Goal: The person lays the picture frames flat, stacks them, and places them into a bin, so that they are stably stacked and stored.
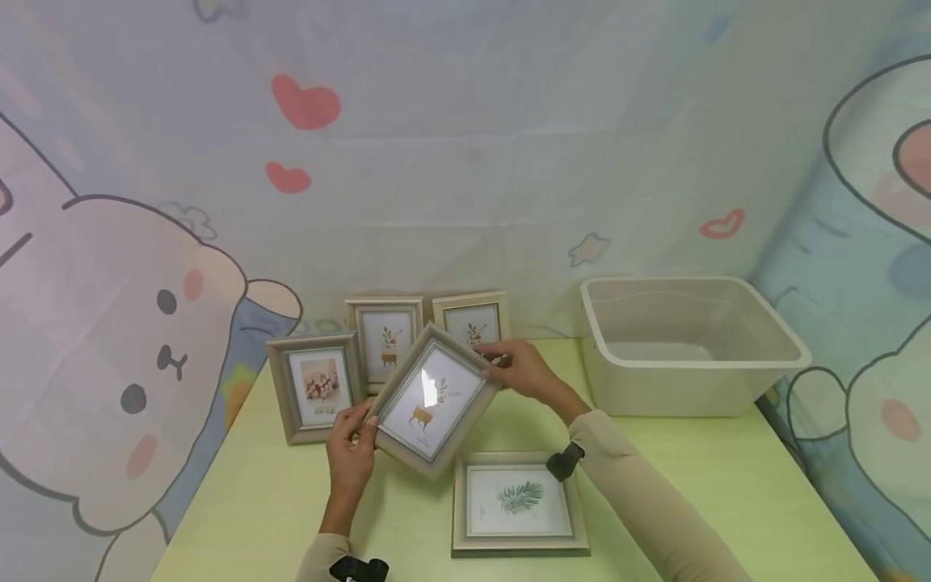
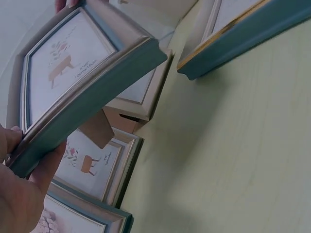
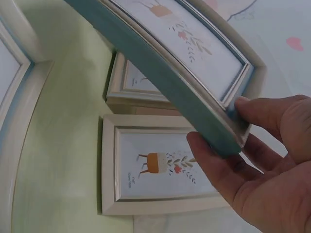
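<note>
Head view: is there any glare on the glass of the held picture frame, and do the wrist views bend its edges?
Head view: a white glare patch on the tilted grey-beige wooden picture frame. Left wrist and right wrist views: its straight edges curve strongly, lens distortion.

The tilted picture frame (image 1: 434, 402) is showing a matt, painted-looking moulding in pale beige, and its glazed front is throwing a bright glossy glare. At 6 o'clock from it, the flat frame (image 1: 518, 503) is showing the same smooth matt finish over a paper print. The table (image 1: 727, 493) is presenting a smooth, faintly grained, wood-look yellow-green surface. At 3 o'clock, the tub (image 1: 691, 343) is appearing as smooth, semi-matt cream plastic. The backdrop (image 1: 465, 145) is hanging as soft printed cloth.
</note>
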Tool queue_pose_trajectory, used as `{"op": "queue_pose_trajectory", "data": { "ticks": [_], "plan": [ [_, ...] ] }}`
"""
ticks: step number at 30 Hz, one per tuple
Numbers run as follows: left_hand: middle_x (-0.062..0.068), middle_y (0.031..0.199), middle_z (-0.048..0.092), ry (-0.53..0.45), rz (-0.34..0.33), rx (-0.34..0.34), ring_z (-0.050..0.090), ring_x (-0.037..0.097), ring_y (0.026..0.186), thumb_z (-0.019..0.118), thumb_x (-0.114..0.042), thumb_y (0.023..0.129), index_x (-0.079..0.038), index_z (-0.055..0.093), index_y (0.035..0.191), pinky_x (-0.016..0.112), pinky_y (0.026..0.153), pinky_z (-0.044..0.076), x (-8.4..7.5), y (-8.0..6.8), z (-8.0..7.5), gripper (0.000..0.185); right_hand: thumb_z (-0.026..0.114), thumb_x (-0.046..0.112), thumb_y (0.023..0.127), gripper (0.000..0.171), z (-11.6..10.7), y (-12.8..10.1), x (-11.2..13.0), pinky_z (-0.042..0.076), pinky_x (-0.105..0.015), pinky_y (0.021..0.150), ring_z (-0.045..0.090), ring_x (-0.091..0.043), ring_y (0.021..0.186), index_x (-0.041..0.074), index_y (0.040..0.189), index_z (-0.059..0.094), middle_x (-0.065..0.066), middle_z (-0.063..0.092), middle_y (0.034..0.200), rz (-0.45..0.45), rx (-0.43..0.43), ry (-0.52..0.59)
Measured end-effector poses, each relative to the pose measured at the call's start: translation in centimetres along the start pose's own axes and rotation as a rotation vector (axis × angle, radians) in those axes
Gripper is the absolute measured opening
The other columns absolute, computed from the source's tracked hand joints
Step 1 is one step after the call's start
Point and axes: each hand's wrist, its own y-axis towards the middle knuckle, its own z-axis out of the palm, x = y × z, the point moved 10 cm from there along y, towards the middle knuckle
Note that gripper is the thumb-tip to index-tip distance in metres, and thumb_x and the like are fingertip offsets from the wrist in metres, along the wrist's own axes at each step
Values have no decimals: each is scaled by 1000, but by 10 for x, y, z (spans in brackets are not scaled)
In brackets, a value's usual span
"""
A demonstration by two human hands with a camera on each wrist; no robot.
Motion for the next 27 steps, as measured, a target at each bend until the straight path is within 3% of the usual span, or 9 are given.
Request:
{"op": "queue_pose_trajectory", "data": {
  "ticks": [5, 13, 22, 27],
  "plan": [
    [29, 102, 63, 36, -7, 74, 52, 4, 71, 62, 17, 86, 16, 67, 111, 13, 58, 46, -2, 1, 5, 25, 71, 0, 87, 48, 1, -6, -7, 61, -34, 73, 71, -32, 93, 3, 135, 61, -25, 69, 116, -44, 52, -52],
    [21, 102, 66, 80, 7, 168, 51, 0, 76, 68, 12, 86, 8, 72, 111, 16, 63, 46, 25, 6, 14, 26, 71, 0, 86, 64, 6, -16, -14, 60, -38, 75, 70, -28, 94, 8, 146, 51, -22, 68, 112, 0, 126, -16],
    [25, 99, 67, 118, 82, 263, 54, 7, 75, 66, 16, 84, 10, 72, 109, 22, 63, 48, 9, 8, 22, 26, 71, -4, 84, 79, 11, -28, -19, 59, -38, 72, 68, -33, 102, 10, 155, 37, -19, 65, 110, 75, 184, -1],
    [20, 103, 68, 129, 1, 336, 54, 5, 78, 68, 9, 87, 6, 72, 113, 23, 67, 49, 17, 8, 26, 26, 70, -6, 84, 80, 15, -38, -29, 61, -38, 68, 69, -31, 98, 8, 155, 34, -23, 62, 112, 125, 194, 98]
  ]
}}
